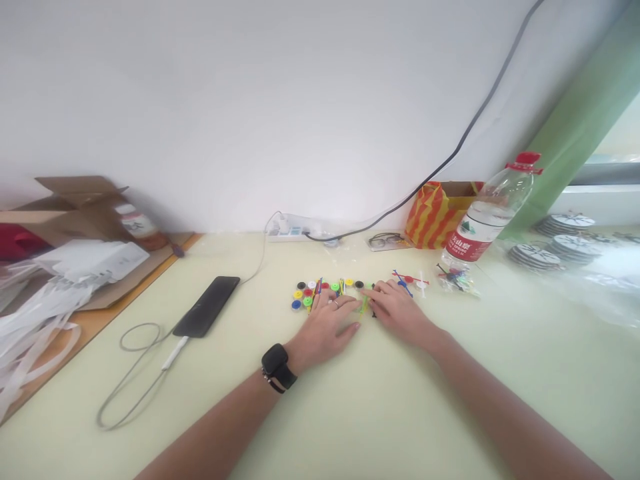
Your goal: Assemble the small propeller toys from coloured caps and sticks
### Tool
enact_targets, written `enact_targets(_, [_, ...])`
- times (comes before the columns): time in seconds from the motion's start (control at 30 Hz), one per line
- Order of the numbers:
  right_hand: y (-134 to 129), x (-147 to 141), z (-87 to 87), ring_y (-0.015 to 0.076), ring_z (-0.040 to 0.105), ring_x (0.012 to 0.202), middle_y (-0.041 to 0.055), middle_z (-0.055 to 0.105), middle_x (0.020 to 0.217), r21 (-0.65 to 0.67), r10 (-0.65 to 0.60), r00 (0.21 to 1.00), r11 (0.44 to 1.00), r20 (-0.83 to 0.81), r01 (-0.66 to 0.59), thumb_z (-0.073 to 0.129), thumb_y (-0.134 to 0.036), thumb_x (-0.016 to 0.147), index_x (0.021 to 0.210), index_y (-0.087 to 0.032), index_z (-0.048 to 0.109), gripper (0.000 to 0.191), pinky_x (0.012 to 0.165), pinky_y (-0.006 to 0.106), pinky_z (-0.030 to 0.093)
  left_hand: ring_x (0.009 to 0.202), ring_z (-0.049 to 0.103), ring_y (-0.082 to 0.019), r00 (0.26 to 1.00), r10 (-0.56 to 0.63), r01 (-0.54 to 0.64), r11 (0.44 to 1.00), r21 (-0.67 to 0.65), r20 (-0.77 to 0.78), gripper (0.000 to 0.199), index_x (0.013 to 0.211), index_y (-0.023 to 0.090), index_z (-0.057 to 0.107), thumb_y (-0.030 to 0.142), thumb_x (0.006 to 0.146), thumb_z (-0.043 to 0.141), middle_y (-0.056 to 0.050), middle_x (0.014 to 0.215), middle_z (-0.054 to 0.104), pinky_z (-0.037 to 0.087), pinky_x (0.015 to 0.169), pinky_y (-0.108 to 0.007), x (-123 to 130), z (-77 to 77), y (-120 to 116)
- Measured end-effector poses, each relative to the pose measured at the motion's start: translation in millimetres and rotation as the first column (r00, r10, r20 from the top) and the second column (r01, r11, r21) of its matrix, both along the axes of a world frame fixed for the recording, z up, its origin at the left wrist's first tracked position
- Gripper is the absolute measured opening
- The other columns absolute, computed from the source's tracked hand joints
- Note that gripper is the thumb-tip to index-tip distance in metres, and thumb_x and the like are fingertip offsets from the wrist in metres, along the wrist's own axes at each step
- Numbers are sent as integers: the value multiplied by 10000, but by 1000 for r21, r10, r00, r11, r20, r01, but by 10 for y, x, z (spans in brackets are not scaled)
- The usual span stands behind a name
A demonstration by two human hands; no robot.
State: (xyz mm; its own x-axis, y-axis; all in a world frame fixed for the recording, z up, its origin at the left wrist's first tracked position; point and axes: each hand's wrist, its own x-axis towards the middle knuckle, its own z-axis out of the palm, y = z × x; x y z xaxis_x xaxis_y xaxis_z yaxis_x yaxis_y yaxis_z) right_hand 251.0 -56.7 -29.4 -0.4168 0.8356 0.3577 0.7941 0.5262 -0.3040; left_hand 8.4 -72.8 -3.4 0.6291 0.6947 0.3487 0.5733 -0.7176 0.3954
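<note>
My left hand (327, 328), wearing a ring, lies palm down with its fingers stretched over a cluster of small coloured plastic pieces. It partly covers round discs, among them a blue disc (296, 305) and a yellow disc (299, 295). My right hand (399, 312) is beside it, index finger pointing left and the other fingers bent in. Between the hands lies a lime-green piece (365, 305), close to the right fingertips. What the bent fingers hold, if anything, is hidden. Past the right knuckles are a red stick-like piece (409, 279), a blue one (405, 288) and a white one (423, 285).
A phone (207, 307) with its cable lies left. Behind stand a power strip (295, 230), glasses (387, 240), a striped bag (435, 217) and a water bottle (487, 217) near bagged pieces (460, 281). Stacked discs (535, 255) are far right; a cardboard box (75, 207) is left.
</note>
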Motion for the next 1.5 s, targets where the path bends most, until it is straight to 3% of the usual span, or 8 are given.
enact_targets(0.3, [42,60,7,243,568,980,65,675,989,-10,28,1000,1000,-8,-28,496,-201,1034,1013,-223,673,180,891,404,447,1180,477,-298,1000,-18,18,999,48,-4,300,1274,257,667,232,991,573,-66,1356,648,411,1076,-518,3,-51,24])
enact_targets(0.47, [73,117,13,254,568,1019,71,673,1046,54,32,999,998,-14,-32,523,-184,1009,1001,-226,628,113,927,417,442,1070,500,-266,998,-50,48,997,54,47,174,1062,245,708,185,999,557,-46,1092,730,453,1007,-466,7,-62,48])
enact_targets(0.7, [17,90,159,257,596,961,75,684,996,60,-37,991,997,-127,45,455,-187,1000,989,-227,559,112,854,391,431,1091,536,-257,973,-28,-2,992,127,229,245,1214,246,683,237,972,646,-79,1123,683,473,1026,-469,13,-112,81])
enact_targets(0.83, [-43,99,263,191,551,703,1,610,749,-141,-126,982,984,-137,107,465,-156,918,829,-227,501,120,653,319,364,1133,595,-238,938,22,-37,999,38,345,162,1118,241,706,277,964,671,-86,1167,635,500,1009,-418,18,-129,91])
enact_targets(1.0, [-92,78,314,182,561,682,-9,638,703,-375,19,993,925,-117,-62,461,-156,874,764,-226,585,180,663,301,379,1050,652,-212,919,39,-15,998,-62,393,103,1036,224,678,287,955,684,-65,1121,685,527,933,-361,26,-85,86])
enact_targets(1.13, [-86,62,275,205,631,787,16,737,902,-378,21,989,923,-149,-77,446,-140,877,969,-252,683,277,770,334,436,781,644,-152,905,77,-33,993,-111,418,106,1027,209,675,281,949,682,-33,926,684,538,714,-281,30,-73,92])
enact_targets(1.3, [-57,80,188,255,647,1009,66,719,1103,-305,-66,973,952,-220,-4,436,-187,943,1258,-266,592,360,851,379,459,751,666,-150,864,123,-34,982,-186,489,159,1049,207,710,305,924,703,-38,895,692,574,690,-272,30,-103,115])
enact_targets(1.5, [-12,25,207,224,612,839,57,658,947,-288,-90,874,956,-478,-59,469,-315,992,1009,-235,563,124,716,349,476,824,740,-197,767,248,32,906,-421,592,290,1116,172,716,328,875,750,-69,912,744,632,763,-326,49,-98,131])
